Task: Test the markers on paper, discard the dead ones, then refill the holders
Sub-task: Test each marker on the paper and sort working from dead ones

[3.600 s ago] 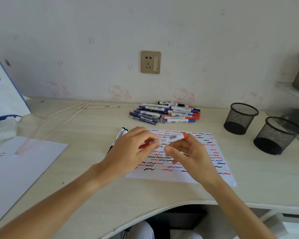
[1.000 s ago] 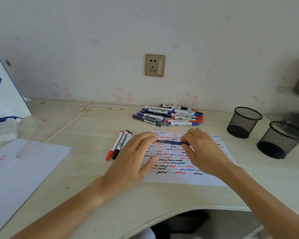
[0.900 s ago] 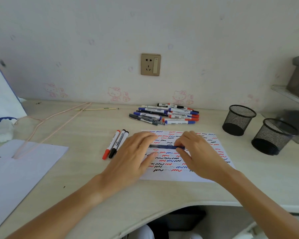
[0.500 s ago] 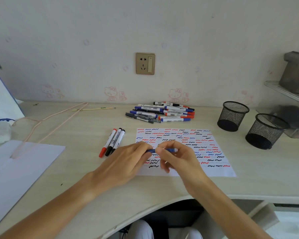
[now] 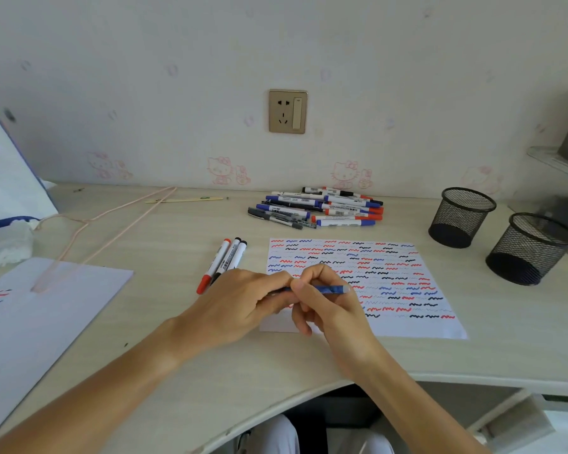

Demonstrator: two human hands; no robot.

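Blue marker held level, both hands clamped on it: left hand at one end, right hand mid-barrel, above the scribbled paper.

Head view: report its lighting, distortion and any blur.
Head view: soft, even daylight with faint shadows and no glare; wide-angle bending curves the desk edge; the squiggled paper is crisp, while the blue pen in both hands looks slightly smeared.

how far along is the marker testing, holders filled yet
Partly done: the test paper is covered in squiggles and three markers lie set aside. In hand: both hands, left hand and right hand, hold a blue pen. Left: the marker pile; both mesh holders look empty.
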